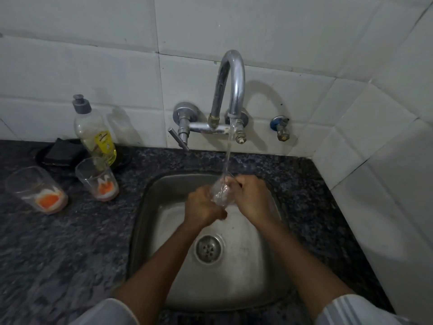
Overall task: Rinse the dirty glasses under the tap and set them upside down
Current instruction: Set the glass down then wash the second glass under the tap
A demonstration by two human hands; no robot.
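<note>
Left of the sink, the counter is blocked at the back by two glasses, a bottle and a dark cloth; nearer ground is left free.

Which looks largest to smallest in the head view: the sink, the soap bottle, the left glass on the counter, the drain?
1. sink
2. soap bottle
3. left glass on the counter, close to the bottle in apparent size; it stands nearer the camera, so this rank is unsure
4. drain
</note>
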